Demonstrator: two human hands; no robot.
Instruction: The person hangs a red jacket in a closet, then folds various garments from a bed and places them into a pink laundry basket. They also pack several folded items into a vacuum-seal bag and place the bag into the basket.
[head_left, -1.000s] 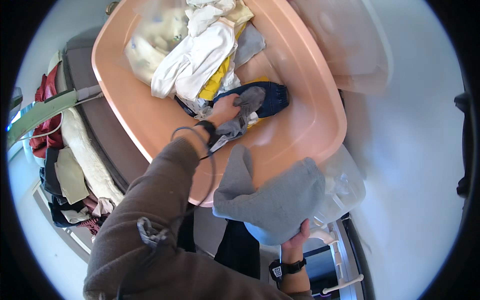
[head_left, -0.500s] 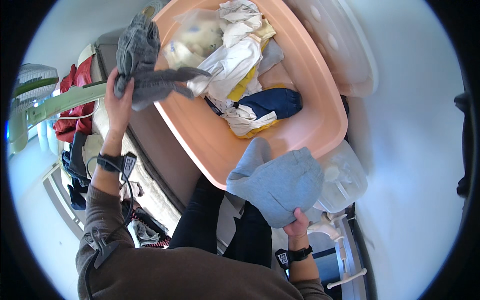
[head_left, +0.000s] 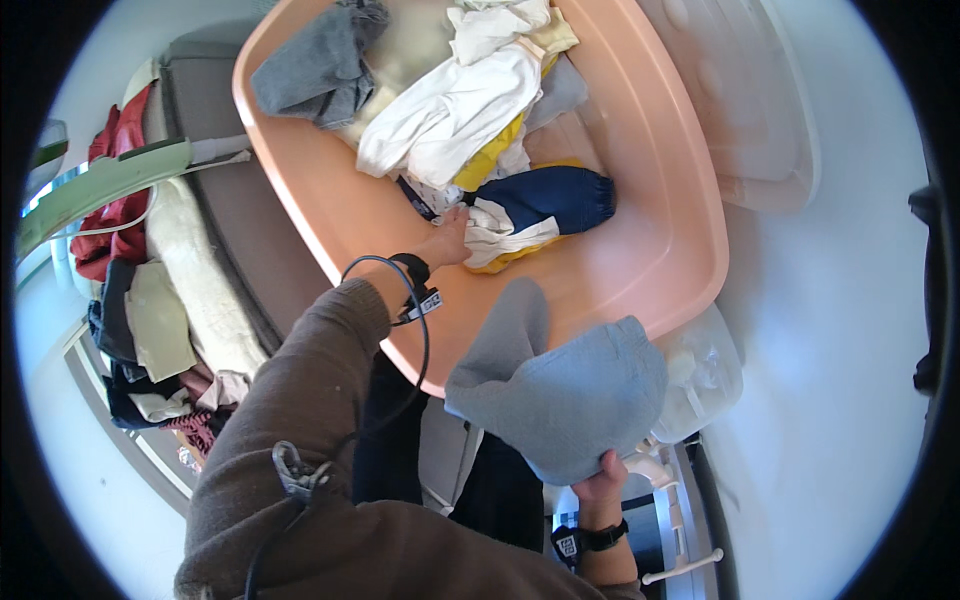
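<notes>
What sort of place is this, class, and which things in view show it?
Likely a room in a home, perhaps a bedroom: a peach tub holds clothes, and more garments are gathered beside a long cream cloth at the left.

Rumpled white cloth (head_left: 496, 232) in peach tub (head_left: 668, 225), loosely folded grey garment (head_left: 575, 400) near its rim

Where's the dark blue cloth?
In the head view, the dark blue cloth lies in the peach tub, right of the left hand, farther up than the held gray cloth.
</notes>
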